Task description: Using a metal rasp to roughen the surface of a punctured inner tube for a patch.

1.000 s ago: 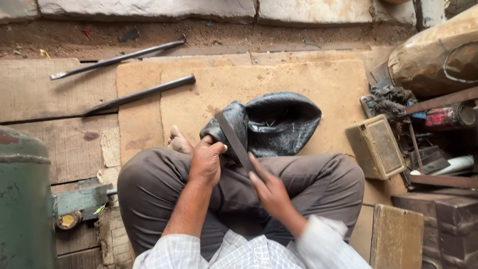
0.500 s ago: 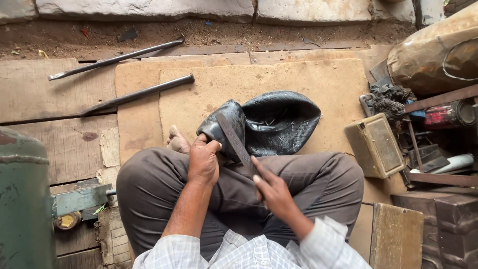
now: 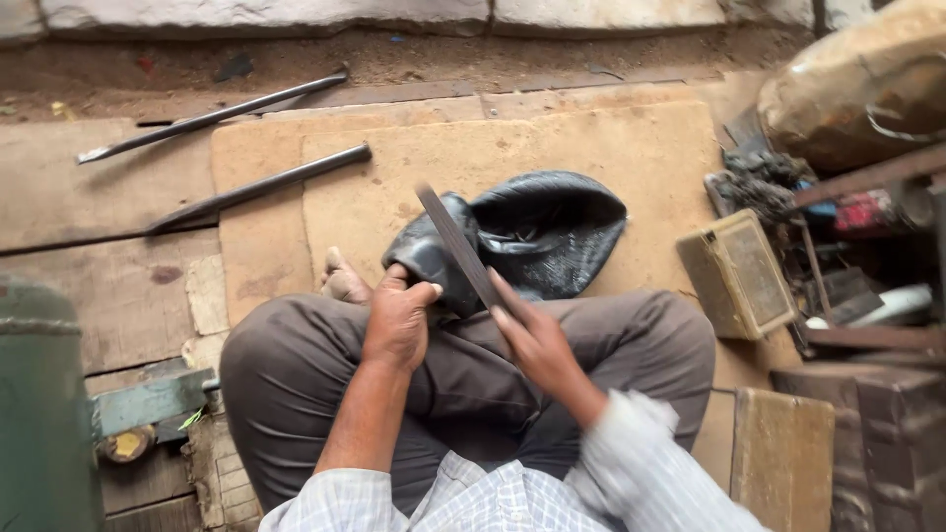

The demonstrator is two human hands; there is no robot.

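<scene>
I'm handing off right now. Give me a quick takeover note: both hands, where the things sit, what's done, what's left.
Left hand: clamped on the black rubber piece, pinning its near end on the lap.
Right hand: grips a flat dark tool, which is angled up across the rubber.
Things: the rubber lies half on the tan board; two metal bars lie at far left, untouched.
Done: no cut or mark is visible on the rubber.
Left: the working of the rubber with the tool.

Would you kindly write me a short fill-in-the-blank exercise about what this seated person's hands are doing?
1. The left hand grips a piece of black ____.
2. The right hand holds a flat ____ file.
3. Two long metal ____ lie on the boards to the left.
4. The person sits ____-legged.

Missing words: rubber; metal; rods; cross
</scene>
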